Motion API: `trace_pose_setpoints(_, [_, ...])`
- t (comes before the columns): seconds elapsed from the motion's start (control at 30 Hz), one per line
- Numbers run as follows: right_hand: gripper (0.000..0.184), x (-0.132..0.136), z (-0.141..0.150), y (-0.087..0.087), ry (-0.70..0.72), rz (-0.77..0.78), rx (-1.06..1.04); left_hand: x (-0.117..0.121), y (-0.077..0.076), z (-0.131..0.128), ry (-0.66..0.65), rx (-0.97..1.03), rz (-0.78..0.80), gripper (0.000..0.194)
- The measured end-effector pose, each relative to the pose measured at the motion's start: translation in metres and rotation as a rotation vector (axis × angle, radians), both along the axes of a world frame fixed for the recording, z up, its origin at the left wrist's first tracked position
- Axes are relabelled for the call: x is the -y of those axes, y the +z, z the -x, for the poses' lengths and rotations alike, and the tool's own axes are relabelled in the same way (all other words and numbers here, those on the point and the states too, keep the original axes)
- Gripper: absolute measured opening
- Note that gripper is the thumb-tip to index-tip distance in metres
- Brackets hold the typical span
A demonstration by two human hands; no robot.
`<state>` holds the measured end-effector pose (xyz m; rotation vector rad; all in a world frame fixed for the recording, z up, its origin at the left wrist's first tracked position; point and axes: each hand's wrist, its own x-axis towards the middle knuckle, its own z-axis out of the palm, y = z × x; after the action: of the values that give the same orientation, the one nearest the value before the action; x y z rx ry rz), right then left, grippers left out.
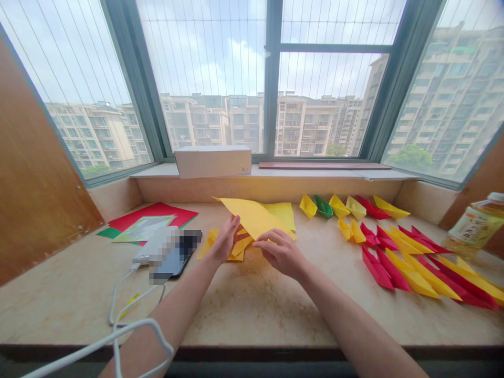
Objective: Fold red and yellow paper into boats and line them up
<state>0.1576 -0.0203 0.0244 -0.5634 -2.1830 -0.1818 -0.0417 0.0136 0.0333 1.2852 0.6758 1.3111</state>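
Note:
A yellow sheet of paper (252,214) is raised off the counter, slightly curved and tilted. My left hand (226,240) grips its left side, with the thumb up against the paper. At the near right edge, my right hand (277,251) has its fingers bent and closed on the same sheet. Below and behind my left hand lie folded yellow paper pieces (236,256), partly covered by the hand and the sheet. Another yellow sheet (284,212) rests flat just beyond my right hand.
Rows of folded paper boats (413,275) in red, yellow and green stand on the right, beside a drink bottle (474,223). On the left are red paper (165,212), a phone (185,254) and white cables (137,323). A white box (214,161) sits on the sill.

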Motion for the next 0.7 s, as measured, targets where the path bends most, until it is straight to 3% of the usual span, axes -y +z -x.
trace_pose_setpoints(0.13, [0.024,0.011,0.014,0.002,0.142,0.039,0.228,-0.003,-0.001,0.0,0.219,-0.023,0.013,0.053])
trace_pose_setpoints(0.23, [0.026,0.01,0.007,0.005,0.15,0.141,0.091,-0.005,0.0,0.003,0.278,-0.074,0.013,0.05])
trace_pose_setpoints(0.37, [0.025,-0.01,-0.019,0.011,-0.181,0.192,-0.399,0.002,0.007,0.005,0.153,-0.065,-0.006,0.05])
trace_pose_setpoints(0.47, [0.043,-0.027,-0.041,0.014,-0.401,0.394,-0.708,0.012,0.012,0.003,0.015,-0.051,0.018,0.051])
trace_pose_setpoints(0.6, [0.054,-0.033,-0.059,0.017,-0.226,0.825,-0.844,0.024,0.015,0.001,-0.148,-0.127,0.082,0.051])
trace_pose_setpoints(0.7, [0.05,-0.028,-0.064,0.02,-0.05,0.985,-0.889,0.025,0.015,0.0,-0.202,-0.169,0.102,0.051])
